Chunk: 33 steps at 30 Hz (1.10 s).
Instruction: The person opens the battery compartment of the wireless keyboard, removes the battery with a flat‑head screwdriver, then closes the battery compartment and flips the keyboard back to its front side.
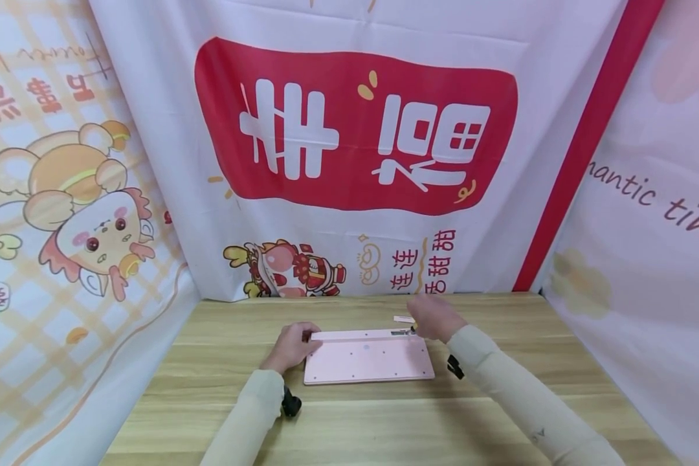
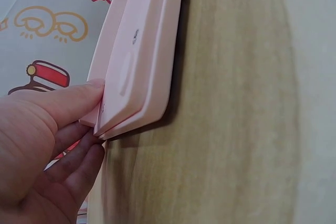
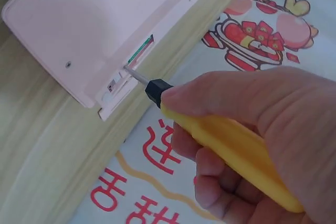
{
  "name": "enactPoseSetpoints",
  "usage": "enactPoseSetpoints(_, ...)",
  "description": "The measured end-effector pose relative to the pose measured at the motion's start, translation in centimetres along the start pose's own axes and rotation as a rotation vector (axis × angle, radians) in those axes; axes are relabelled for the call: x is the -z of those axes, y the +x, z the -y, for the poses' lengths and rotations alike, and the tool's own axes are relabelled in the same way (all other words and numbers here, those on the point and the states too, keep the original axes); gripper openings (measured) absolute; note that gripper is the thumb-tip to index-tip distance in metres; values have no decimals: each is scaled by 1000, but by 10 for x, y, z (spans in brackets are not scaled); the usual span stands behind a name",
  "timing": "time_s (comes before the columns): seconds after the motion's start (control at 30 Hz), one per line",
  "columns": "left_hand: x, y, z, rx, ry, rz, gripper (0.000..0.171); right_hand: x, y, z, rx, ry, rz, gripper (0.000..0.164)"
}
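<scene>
A pink keyboard (image 1: 361, 362) lies with its screw-studded underside up on the table. My left hand (image 1: 294, 345) pinches its far left corner, thumb on top and fingers below, as the left wrist view shows (image 2: 58, 135). My right hand (image 1: 437, 317) grips a screwdriver with a yellow handle (image 3: 226, 153) and black collar (image 3: 156, 91). Its metal tip reaches into an open slot (image 3: 137, 51) near the keyboard's far right end, where a strip of green shows. Whether the tip touches anything inside is too small to tell.
A small pale strip (image 1: 404, 319) lies behind the keyboard near the slot. The wooden table (image 1: 384, 427) ends at a printed cloth backdrop (image 1: 349, 259), with more cloth at left and right. Black wrist devices show on both sleeves.
</scene>
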State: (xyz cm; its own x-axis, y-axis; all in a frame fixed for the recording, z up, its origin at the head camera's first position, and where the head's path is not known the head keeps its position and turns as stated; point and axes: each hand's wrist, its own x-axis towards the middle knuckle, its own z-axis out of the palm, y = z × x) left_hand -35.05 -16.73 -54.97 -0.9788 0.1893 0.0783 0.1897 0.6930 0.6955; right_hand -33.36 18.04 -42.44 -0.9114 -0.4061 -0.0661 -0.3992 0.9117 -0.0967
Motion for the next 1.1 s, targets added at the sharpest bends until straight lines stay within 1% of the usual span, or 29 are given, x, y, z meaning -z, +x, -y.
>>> enactPoseSetpoints(0.07,1,0,-2,6,-2,-4,17,2,2,-6,14,34,6,28)
enactPoseSetpoints(0.13,3,1,-3,8,0,-8,17,3,3,-17,37,86,10,27)
enactPoseSetpoints(0.2,4,1,-4,12,-1,-10,18,3,5,-31,55,155,18,25)
enactPoseSetpoints(0.27,4,2,-5,16,3,-11,19,2,5,-46,78,233,26,19)
enactPoseSetpoints(0.4,4,3,-5,22,4,-13,19,-8,6,-74,79,378,49,16)
enactPoseSetpoints(0.47,3,3,-4,17,8,-14,18,-14,5,-86,85,424,53,18)
enactPoseSetpoints(0.53,3,3,-3,8,19,-14,18,-21,3,-94,69,471,71,20)
enactPoseSetpoints(0.63,2,3,-4,5,28,-11,18,-28,-1,-102,19,539,101,20)
enactPoseSetpoints(0.73,2,2,-5,7,29,-7,19,-35,-5,-108,-20,592,103,23)
enactPoseSetpoints(0.97,1,2,-3,2,30,-3,17,-49,-13,-112,-7,725,78,26)
enactPoseSetpoints(1.1,1,2,-2,-4,28,0,19,-52,-17,-110,-42,764,68,29)
